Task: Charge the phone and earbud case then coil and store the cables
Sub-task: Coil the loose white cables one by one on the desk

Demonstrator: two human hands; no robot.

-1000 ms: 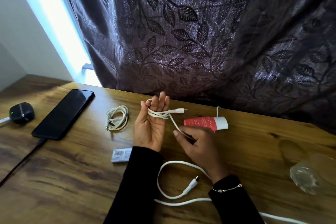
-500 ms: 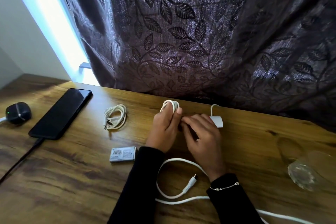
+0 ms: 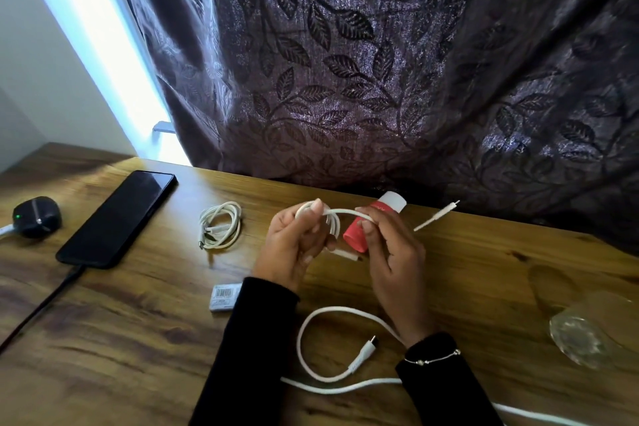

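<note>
My left hand [image 3: 294,245] and right hand [image 3: 390,245] each keep a grip on the thin white cable [image 3: 345,213] (half-coiled) near the wooden desk's [image 3: 138,339] far edge; the red tube's [image 3: 359,232] lettering is unreadable.

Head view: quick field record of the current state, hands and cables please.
left hand: grips small white cable coil
right hand: pinches that cable's free strand
free plug end: sticks out past right hand
coiled cable: on table, untouched
thick white cable: loose, uncoiled
phone: black cable plugged in
earbud case: green light on
</note>
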